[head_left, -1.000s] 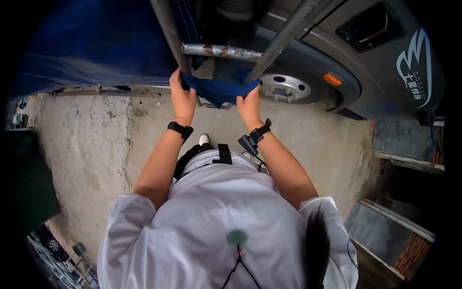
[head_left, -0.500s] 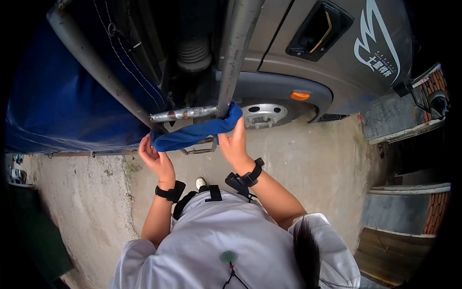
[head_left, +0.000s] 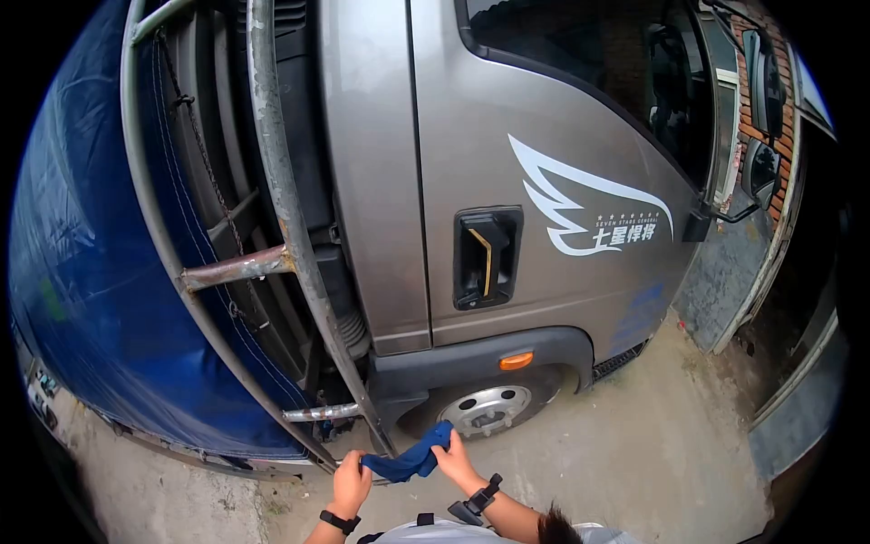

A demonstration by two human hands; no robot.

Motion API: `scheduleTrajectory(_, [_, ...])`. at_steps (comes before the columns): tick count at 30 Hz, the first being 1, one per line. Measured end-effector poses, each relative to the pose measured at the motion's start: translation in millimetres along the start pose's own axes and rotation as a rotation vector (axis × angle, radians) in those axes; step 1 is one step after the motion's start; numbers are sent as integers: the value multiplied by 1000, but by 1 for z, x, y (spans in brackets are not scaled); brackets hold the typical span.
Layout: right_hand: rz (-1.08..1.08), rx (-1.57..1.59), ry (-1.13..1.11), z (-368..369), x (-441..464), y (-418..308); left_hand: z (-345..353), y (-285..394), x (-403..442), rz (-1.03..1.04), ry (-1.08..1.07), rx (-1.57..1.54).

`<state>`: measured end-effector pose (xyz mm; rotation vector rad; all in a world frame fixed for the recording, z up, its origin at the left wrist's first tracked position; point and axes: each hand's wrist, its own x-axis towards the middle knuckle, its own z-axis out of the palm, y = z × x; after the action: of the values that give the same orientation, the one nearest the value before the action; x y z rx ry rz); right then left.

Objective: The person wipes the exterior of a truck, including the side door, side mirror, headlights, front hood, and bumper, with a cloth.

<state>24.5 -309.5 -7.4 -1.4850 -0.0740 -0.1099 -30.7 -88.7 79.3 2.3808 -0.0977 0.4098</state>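
A twisted blue cloth stretches between my two hands, near the lower part of a metal ladder. My left hand pinches one end of it, beside the ladder's foot. At the other end, my right hand grips the bunched cloth just below the truck's wheel. Whether the cloth touches the ladder's right rail is hard to tell. Both wrists wear black straps.
The grey truck cab with its door handle stands ahead. A blue tarpaulin covers the load behind the ladder at left. Concrete ground lies below, and a grey panel stands at right.
The view has tilted up, showing more of the cab and ladder. My hands appear lower in view with the cloth still between them, and its stretch looks shorter.
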Motion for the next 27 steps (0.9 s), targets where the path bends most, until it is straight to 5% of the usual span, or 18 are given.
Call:
scheduleTrajectory(3, [-155, 229, 225, -46, 19, -32, 18, 30, -1, -180, -122, -320])
scheduleTrajectory(5, [-271, 75, 361, -76, 27, -87, 28, 64, 15, -191, -187, -501])
scheduleTrajectory(9, [-608, -380, 575, -125, 67, -164, 67, 117, 40, 73, -3, -536])
scheduleTrajectory(13, [-850, -510, 541, -140, 136, -263, 78, 181, 71, 155, 233, -705])
scheduleTrajectory(15, [-1082, -656, 480, -132, 182, -324, 63, 202, 100, 455, 417, -335])
scheduleTrajectory(17, [-1343, -794, 472, -107, 230, -392, 41, 235, 125, 512, 470, -207])
scheduleTrajectory(27, [-1778, -1130, 553, 21, 396, -602, -11, 278, 275, 455, 747, -347])
